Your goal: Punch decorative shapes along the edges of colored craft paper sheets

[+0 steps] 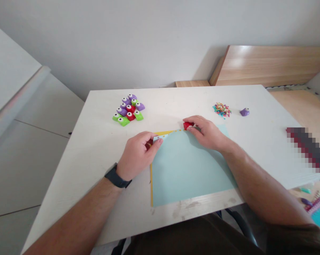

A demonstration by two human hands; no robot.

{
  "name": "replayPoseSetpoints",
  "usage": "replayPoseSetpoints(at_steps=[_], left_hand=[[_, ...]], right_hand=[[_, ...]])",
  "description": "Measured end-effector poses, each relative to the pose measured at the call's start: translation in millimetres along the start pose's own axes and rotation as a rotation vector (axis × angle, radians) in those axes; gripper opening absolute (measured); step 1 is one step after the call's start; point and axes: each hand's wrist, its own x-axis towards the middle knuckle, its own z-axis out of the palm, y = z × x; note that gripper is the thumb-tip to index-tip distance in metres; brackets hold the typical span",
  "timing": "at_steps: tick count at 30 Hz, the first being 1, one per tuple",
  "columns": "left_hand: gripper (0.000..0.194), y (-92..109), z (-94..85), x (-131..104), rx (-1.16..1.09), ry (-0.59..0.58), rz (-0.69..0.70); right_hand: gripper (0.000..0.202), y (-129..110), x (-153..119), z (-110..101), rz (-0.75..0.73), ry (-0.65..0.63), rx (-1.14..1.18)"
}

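White table (83,163), pale wall (128,42), light-blue paper (189,170)

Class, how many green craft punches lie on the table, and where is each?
4, all in the far-left cluster: the leftmost punch, the frontmost punch, the right-front punch, the rear green punch. Others may be hidden.

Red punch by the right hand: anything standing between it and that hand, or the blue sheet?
Nothing visible does: the right hand holds the red punch at the far edge of the blue sheet.
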Motion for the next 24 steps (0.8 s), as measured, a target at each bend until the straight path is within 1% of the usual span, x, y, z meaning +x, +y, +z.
replayPoseSetpoints(at_steps=[5,13,24], left_hand=[[0.027,-0.5,0.5,-0.3,0.005,0.004,0.001],[0.027,-0.7,0.7,-0.3,-0.011,0.005,-0.004],[0.027,-1.3,1.0,0.0,-0.009,0.004,0.003]], right_hand=[[0.033,-0.4,-1.0,-0.2,0.083,0.010,0.015],[0.034,0.5,0.2,0.1,0.116,0.000,-0.010],[0.032,1.5,2.4,2.0,0.183,0.042,-0.034]])
